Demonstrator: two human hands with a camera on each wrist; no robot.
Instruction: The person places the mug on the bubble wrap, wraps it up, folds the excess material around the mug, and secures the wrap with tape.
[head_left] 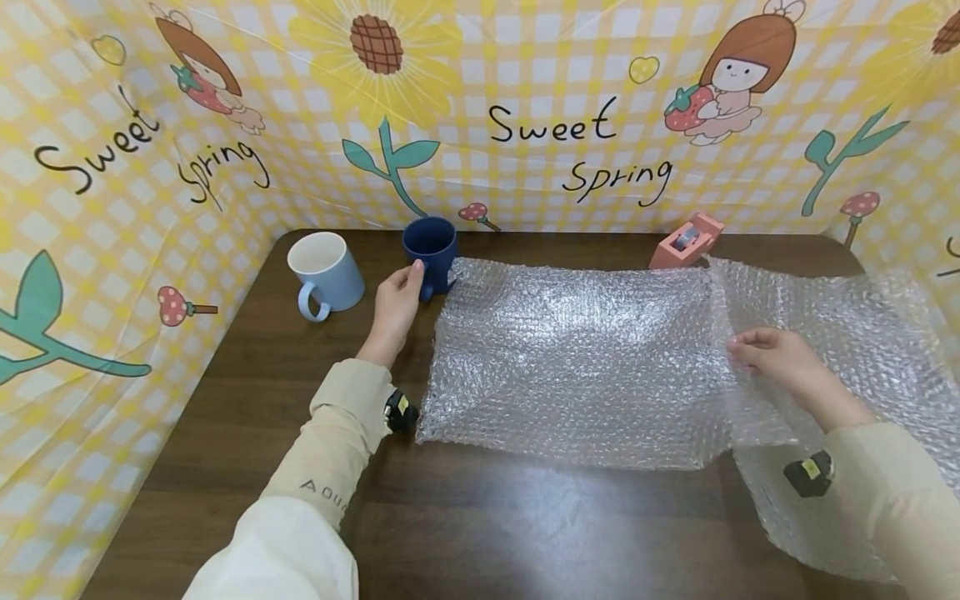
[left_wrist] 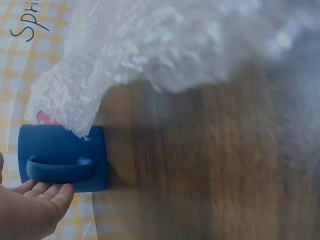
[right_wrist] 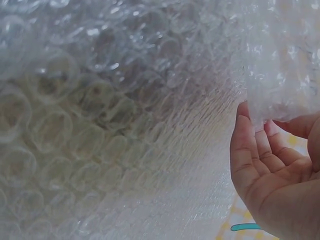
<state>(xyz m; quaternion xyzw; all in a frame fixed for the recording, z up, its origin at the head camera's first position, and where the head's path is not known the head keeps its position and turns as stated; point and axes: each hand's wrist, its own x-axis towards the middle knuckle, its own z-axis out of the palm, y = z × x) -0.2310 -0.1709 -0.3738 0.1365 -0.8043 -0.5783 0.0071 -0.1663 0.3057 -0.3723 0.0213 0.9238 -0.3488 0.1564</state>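
A dark blue mug [head_left: 431, 240] stands at the back of the table, its handle [left_wrist: 60, 171] toward me. My left hand [head_left: 396, 312] is at the mug's near left side. In the left wrist view its fingers [left_wrist: 52, 192] reach out beside the handle, fairly straight; whether they touch it is hard to tell. A big sheet of bubble wrap [head_left: 577, 358] is spread right of the mug, one corner close against it. Between thumb and fingers, my right hand [head_left: 783, 367] pinches the wrap's edge, which lifts a little there. More bubble wrap [right_wrist: 75, 135] fills the right wrist view.
A light blue mug [head_left: 337, 271] with a white inside stands left of the dark blue one. At the back right a pink tape dispenser [head_left: 684, 242] stands behind the wrap. A yellow checked cloth [head_left: 525, 67] with printed pictures hangs round the brown table [head_left: 480, 525].
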